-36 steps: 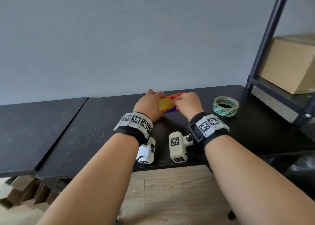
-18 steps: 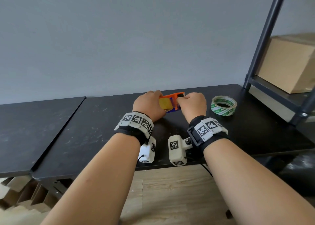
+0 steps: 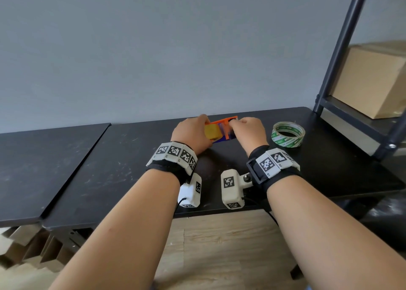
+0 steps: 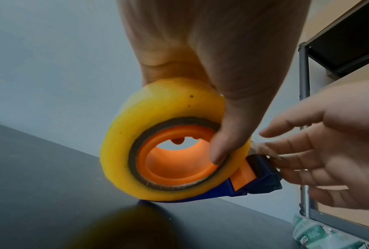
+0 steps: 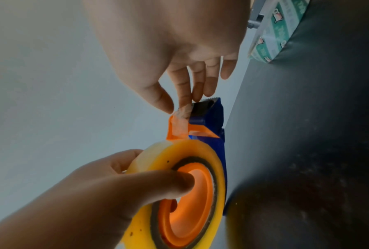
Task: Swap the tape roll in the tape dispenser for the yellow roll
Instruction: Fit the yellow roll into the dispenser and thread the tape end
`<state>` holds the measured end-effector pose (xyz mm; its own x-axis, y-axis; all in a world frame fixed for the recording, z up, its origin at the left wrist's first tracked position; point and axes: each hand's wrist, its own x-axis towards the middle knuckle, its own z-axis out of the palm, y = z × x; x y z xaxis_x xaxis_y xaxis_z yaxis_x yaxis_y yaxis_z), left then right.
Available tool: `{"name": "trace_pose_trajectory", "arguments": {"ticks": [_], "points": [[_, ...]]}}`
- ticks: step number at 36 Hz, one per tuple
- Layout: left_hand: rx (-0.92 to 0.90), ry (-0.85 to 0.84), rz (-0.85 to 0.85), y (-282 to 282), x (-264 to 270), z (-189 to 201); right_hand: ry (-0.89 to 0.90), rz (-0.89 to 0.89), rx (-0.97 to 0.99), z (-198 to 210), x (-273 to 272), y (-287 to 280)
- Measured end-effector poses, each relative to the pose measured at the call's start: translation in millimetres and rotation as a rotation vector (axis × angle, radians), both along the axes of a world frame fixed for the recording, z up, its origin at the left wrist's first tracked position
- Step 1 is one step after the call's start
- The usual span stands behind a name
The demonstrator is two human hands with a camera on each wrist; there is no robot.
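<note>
Tape end lay just right of the yellow roll (image 4: 164, 138), at the dispenser (image 5: 211, 121) cutter.
Left hand (image 3: 193, 133) gripped the roll; right hand (image 3: 248, 131) pinched the tape end (image 5: 183, 111), nearer the cutter.

Black table (image 3: 114, 168) against grey wall (image 3: 153, 47); cardboard box (image 3: 373, 80) on dark metal shelf (image 3: 342, 109), right.

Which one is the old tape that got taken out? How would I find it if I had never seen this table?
Look at the black table and go to its right end, by the dark metal shelf. The old tape lies flat there, alone, just right of the right hand. It is clear with green and white print, while the yellow roll sits on the dispenser in the left hand.
</note>
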<state>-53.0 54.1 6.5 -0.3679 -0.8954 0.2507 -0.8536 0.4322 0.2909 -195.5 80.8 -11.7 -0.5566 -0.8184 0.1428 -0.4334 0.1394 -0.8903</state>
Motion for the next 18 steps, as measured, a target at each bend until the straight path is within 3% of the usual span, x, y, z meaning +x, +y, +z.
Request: {"name": "trace_pose_trajectory", "arguments": {"ticks": [7, 18], "points": [[0.012, 0.008, -0.008, 1, 1, 0, 0.057, -0.03, 0.049, -14, -4, -12], [0.007, -0.016, -0.016, 2, 2, 0, 0.112, -0.006, -0.017, -1, -2, 7]]}}
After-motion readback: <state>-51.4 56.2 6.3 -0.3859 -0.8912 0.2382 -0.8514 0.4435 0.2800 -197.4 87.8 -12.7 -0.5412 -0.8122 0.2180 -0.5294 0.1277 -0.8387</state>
